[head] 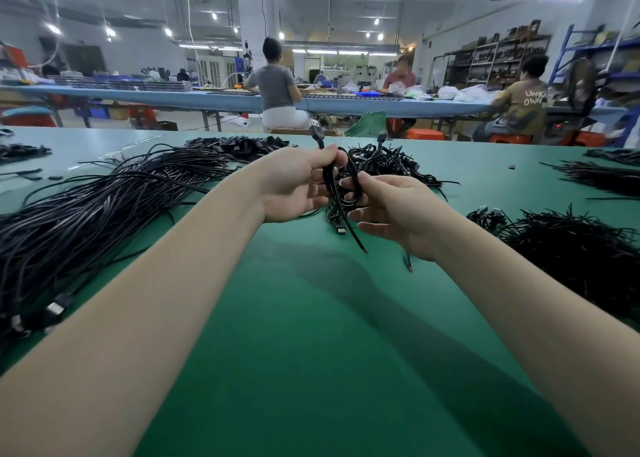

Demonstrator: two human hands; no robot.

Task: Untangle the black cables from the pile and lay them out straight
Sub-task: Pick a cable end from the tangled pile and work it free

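Green matting covers the desk we look down on, and black cable is heaped over most of it. Along the left edge we see a long sheaf of straightened black cables, running from the near left edge up toward the far middle, with plug ends showing at its near end. Beyond it, near the far edge, lies a flat stack of small black parts.

Near the middle of the desk, the left hand is raised, its thumb and fingers pinched together on a black cable just below its plug, which sticks up above the fist. Just beside it, the right hand has its fingers curled round a loop of the same tangle of cable, thumb tip against the strands. Loose ends hang from between the two hands, one with a metal USB plug and one bare-tipped wire end under the right wrist.

Right behind the hands, toward the far edge, sits the tangled pile. Toward the right edge we see another dark heap of cables, and more bundles near the far right corner.

Past the far edge, three people sit at a long blue bench.
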